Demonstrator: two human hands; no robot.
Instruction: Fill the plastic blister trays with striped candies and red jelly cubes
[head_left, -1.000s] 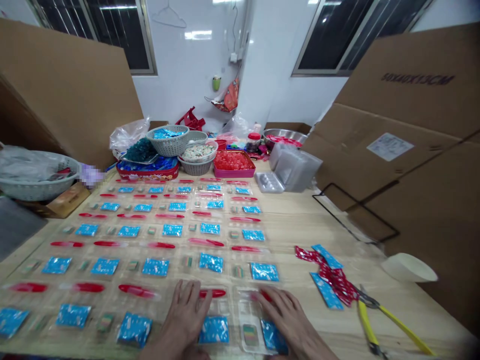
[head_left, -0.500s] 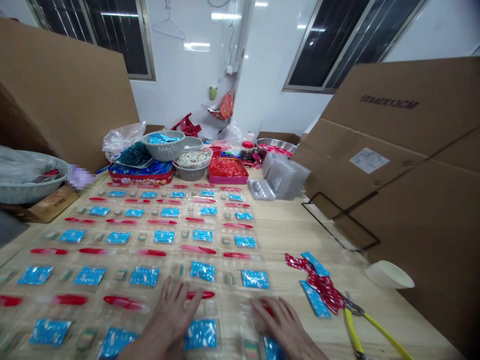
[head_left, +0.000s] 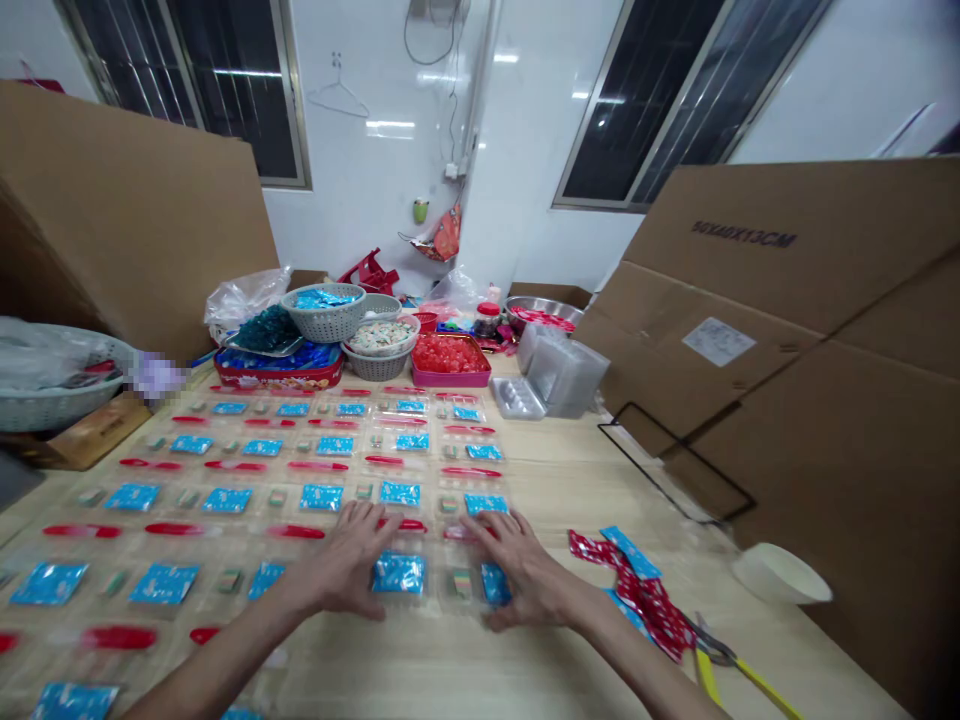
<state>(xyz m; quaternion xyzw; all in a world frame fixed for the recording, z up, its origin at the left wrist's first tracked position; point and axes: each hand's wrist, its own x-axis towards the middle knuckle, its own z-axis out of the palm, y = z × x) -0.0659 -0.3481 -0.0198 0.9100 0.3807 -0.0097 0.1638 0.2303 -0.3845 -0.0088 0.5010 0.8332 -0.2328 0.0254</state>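
Both my hands lie flat on clear plastic blister trays spread over the wooden table. My left hand rests with fingers spread beside a blue packet and touches a red piece. My right hand lies with fingers stretched over the neighbouring tray, partly covering another blue packet. A small striped block sits in the tray between the two hands. Neither hand grips anything.
Rows of trays with blue packets and red pieces cover the table's left half. Baskets and a red-filled tray stand at the back. Loose red and blue packets, yellow-handled pliers and a white bowl lie right. Cardboard sheets lean on both sides.
Both arms have stretched forward, so the hands now rest on trays one row farther from me. The view has tilted up and bare table shows in front.
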